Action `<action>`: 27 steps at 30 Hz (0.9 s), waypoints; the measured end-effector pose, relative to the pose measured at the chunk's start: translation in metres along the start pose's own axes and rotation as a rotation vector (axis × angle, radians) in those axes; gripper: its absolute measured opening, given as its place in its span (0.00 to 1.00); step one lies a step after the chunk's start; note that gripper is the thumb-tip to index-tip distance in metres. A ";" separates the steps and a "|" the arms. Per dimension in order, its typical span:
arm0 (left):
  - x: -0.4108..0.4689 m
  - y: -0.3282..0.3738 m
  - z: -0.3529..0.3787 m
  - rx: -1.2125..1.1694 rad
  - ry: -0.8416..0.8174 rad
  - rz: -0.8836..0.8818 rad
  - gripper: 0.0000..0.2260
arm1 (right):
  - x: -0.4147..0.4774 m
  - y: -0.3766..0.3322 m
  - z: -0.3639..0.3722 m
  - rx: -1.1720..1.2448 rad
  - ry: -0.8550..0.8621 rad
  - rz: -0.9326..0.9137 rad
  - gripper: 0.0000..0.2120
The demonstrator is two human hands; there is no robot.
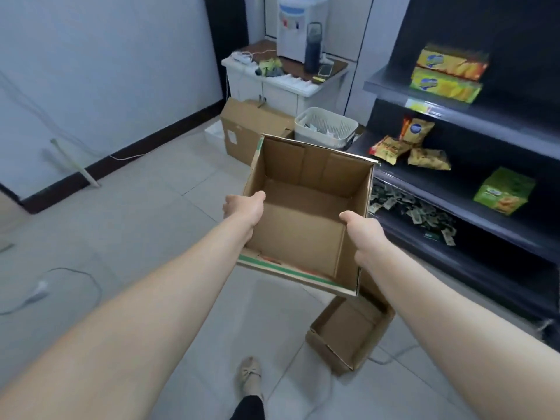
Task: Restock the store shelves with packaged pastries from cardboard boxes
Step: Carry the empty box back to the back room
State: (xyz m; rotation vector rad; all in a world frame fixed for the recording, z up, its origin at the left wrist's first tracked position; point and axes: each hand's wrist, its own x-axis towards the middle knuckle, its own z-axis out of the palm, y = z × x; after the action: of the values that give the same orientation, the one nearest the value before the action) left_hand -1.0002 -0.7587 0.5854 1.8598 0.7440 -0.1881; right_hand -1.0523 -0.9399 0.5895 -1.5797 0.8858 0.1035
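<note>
- Off to the right, dark store shelves (391, 86), tier over tier, running away from the body, only partly filled.
- Dead ahead, held up off the floor: an open cardboard box (303, 213), mouth tipped back toward the head, nothing inside but bare brown bottom. Long sides pointing roughly forward, far right corner close to the edge of the middle shelf.
- Low on the tiles under it, a second open box (348, 331), also bare as far as can be seen. A third box (242, 125) farther back, against a white cabinet.
- Left hand (242, 207) clamped on the held box's left wall, thumb hooked over the rim, fingers out of sight outside.
- Right hand (363, 234) gripping the right wall the same way, and the nearer of the two to the shelves.
- Already up on the shelves: yellow packs (445, 86) stacked on the upper tier, a green pack (500, 192) lower down.
- Judging by that bare bottom, nothing left here to shelve. Probably time to put this box aside, leftward and clear of the shelves, and find a full one.
</note>
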 end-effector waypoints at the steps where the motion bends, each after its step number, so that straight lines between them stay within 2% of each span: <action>1: 0.024 0.006 -0.009 0.003 0.012 -0.006 0.29 | 0.011 -0.011 0.025 -0.009 -0.007 0.008 0.27; 7: 0.156 0.046 -0.076 -0.020 0.065 -0.104 0.32 | 0.058 -0.072 0.163 -0.014 -0.103 0.041 0.27; 14: 0.276 0.094 -0.109 -0.060 0.063 -0.119 0.32 | 0.113 -0.144 0.264 -0.058 -0.163 0.051 0.23; 21: 0.430 0.139 -0.090 -0.043 -0.029 -0.132 0.37 | 0.219 -0.200 0.356 -0.041 -0.169 0.073 0.24; 27: 0.590 0.174 -0.043 0.060 0.006 -0.180 0.35 | 0.344 -0.243 0.442 -0.077 -0.165 0.221 0.24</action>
State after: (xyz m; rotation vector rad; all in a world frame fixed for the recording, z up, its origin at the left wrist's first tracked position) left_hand -0.4421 -0.5231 0.4695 1.8506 0.9192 -0.3229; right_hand -0.4876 -0.7268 0.4975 -1.5158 0.9326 0.4233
